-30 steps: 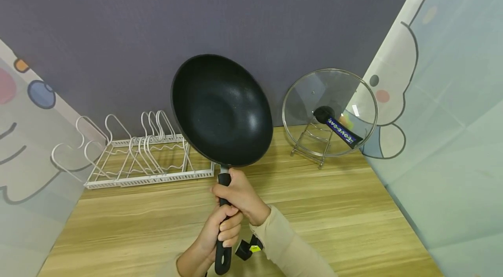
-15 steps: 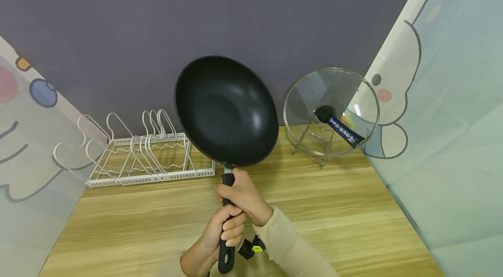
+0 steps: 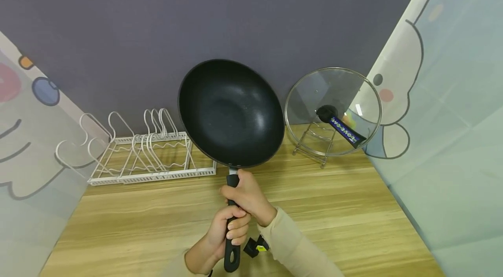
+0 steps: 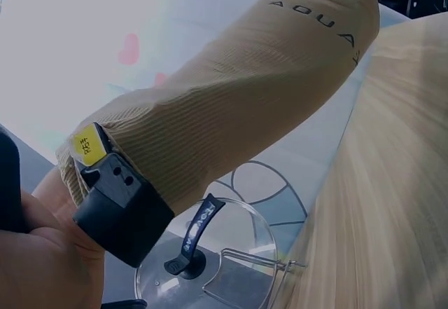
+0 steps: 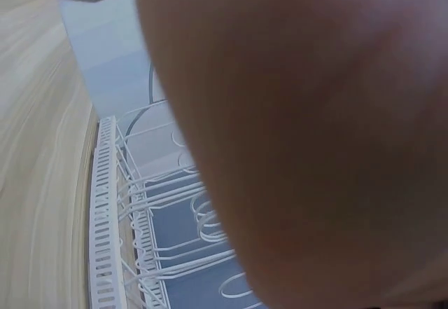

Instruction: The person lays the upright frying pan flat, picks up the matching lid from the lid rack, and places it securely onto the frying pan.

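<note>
A black wok is held up above the table, its dark inside facing me and its handle pointing down toward me. High on the handle, just below the pan, my right hand grips with the thumb across it. Directly beneath, my left hand wraps its fingers round the same handle, touching the right hand. The handle's end with its hanging hole sticks out below. In the left wrist view, the right sleeve and its black wrist camera fill much of the picture. Blurred skin covers most of the right wrist view.
A white wire rack stands at the left back, close to the wok. Toward the right back, a glass lid with a black handle leans in a small metal stand. Printed panels flank the wooden table, with a grey wall behind.
The wok and both hands have shifted slightly right and a little down relative to the rack. Both hands keep their grip on the handle; the rack and lid stay put.
</note>
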Available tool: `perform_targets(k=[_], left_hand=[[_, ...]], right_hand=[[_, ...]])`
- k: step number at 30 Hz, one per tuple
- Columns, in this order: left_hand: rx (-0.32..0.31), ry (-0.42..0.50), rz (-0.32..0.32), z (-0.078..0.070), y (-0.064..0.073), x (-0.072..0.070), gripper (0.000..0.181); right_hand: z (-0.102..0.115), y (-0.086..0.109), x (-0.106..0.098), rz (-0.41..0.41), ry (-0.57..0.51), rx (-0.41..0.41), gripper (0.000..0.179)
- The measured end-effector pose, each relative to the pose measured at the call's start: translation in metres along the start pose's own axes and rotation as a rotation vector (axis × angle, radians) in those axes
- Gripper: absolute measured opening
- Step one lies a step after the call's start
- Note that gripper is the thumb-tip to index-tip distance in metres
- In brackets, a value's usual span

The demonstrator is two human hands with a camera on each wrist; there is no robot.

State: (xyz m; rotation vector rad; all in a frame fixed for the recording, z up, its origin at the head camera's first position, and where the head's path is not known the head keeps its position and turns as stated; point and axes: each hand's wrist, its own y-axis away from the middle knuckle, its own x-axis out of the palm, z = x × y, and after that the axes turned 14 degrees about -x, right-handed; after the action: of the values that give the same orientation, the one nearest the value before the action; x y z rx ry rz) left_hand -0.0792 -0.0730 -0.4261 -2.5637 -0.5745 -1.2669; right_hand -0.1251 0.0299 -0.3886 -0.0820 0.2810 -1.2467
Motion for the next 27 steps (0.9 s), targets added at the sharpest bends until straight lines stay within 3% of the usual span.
perform_targets(k=[8, 16, 27], left_hand=[[-0.040, 0.044, 0.036, 0.002, -0.003, -0.001, 0.033], [-0.062, 0.088, 0.000, 0.002, -0.007, 0.005, 0.032], [-0.036, 0.099, 0.048, 0.003, -0.012, 0.010, 0.034]], right_hand=[[-0.001, 0.002, -0.002, 0.005, 0.103, -0.029, 0.011], [0.002, 0.003, -0.006, 0.001, 0.071, -0.039, 0.015], [0.002, 0.004, -0.011, 0.035, 0.117, -0.021, 0.015]])
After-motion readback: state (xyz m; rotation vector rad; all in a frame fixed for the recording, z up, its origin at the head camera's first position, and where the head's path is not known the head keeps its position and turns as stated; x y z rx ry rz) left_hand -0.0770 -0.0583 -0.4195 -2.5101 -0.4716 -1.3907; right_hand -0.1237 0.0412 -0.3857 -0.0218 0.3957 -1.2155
